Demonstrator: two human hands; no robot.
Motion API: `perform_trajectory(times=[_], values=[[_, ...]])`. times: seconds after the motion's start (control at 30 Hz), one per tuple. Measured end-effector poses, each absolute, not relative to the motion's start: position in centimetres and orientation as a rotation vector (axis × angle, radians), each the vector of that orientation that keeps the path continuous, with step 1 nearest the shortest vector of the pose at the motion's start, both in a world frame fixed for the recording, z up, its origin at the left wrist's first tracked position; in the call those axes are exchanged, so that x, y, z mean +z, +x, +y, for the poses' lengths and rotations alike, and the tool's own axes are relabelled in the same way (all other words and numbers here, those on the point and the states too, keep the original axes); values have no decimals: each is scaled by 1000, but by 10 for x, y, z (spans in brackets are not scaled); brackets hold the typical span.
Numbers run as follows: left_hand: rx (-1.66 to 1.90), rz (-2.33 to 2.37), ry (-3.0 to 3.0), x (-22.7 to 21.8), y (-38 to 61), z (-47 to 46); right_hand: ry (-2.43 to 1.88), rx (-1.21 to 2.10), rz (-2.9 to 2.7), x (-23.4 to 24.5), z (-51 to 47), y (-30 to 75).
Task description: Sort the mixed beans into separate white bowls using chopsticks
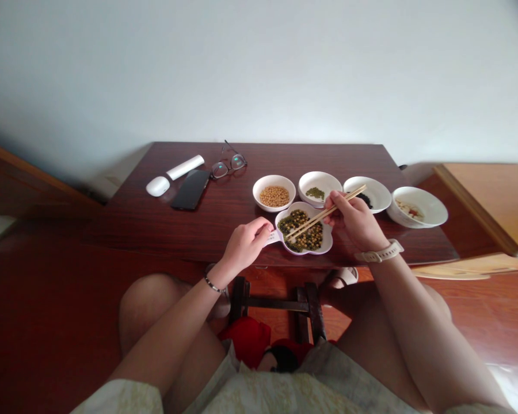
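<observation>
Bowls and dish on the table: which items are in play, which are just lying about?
In play: right hand with wooden chopsticks; left hand; lobed white dish of mixed beans; white bowls of soybeans, green grains, dark beans; fourth white bowl.

Lying about: white computer mouse, white tube, black smartphone, glasses.

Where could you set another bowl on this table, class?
Bare tabletop lies left of the left hand, below the phone, and between phone and soybean bowl. Crowded: around the right hand and lobed dish.
</observation>
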State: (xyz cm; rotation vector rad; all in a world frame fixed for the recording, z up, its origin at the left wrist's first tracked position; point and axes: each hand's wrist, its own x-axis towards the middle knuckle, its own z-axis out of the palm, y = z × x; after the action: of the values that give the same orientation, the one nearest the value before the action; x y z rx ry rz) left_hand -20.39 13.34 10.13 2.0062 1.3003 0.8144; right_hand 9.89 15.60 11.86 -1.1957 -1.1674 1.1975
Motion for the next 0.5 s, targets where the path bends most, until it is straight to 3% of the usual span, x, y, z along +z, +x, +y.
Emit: perform_trajectory(times=[0.5], values=[[822, 1305, 2006, 100, -204, 133, -1227, 1120, -1139, 118, 158, 107]])
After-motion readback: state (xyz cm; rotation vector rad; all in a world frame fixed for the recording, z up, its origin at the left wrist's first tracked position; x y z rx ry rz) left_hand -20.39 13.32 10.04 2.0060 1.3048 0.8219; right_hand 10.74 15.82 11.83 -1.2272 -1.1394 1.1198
